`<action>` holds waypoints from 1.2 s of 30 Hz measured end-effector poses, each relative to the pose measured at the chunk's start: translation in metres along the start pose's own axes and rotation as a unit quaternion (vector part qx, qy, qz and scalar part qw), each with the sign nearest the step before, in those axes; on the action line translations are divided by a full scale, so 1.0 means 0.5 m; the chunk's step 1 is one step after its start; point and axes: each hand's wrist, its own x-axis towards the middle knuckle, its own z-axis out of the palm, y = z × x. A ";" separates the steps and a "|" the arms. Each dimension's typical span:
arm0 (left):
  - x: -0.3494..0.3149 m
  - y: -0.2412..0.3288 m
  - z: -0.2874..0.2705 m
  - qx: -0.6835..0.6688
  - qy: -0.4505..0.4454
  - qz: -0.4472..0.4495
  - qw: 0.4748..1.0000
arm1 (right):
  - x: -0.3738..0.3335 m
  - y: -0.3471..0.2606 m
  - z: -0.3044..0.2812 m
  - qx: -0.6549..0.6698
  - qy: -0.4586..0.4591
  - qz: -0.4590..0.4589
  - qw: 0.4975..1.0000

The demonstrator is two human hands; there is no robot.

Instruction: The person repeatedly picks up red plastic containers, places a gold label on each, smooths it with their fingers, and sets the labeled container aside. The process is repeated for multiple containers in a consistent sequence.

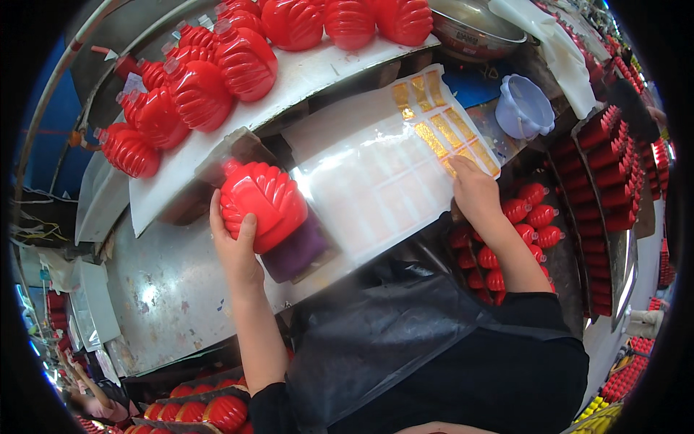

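Note:
In my left hand (242,249) is a glossy red ribbed bottle-shaped piece (264,202) with a short clear neck. Thumb and fingers clasp its lower left side, above a dark purple cloth (295,249). To its right lies a whitish backing sheet (361,173), with gold stickers (426,137) left in rows at its far right end and pale bare patches elsewhere. My right hand (473,189) pinches at the edge of a gold sticker at that end; its fingertips partly cover it.
More red ribbed pieces (199,94) stand on a white shelf (303,72) beyond. Far right are a metal bowl (477,32) and a lilac bucket (523,108). Small red pieces (528,217) and red-filled racks (593,210) line my right side. Lower left, a tray holds red pieces (191,412).

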 end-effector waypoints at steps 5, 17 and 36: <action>-0.015 -0.017 0.007 -0.017 0.025 0.018 0.999 | -0.099 0.006 -0.027 -0.033 -0.075 -0.014 0.997; -0.028 -0.012 0.002 -0.019 -0.003 0.016 1.000 | -0.087 0.025 -0.033 0.061 -0.008 -0.209 0.976; 0.023 0.038 -0.020 0.058 -0.036 -0.002 0.998 | 0.323 -0.527 -0.101 0.296 -0.064 -0.504 0.809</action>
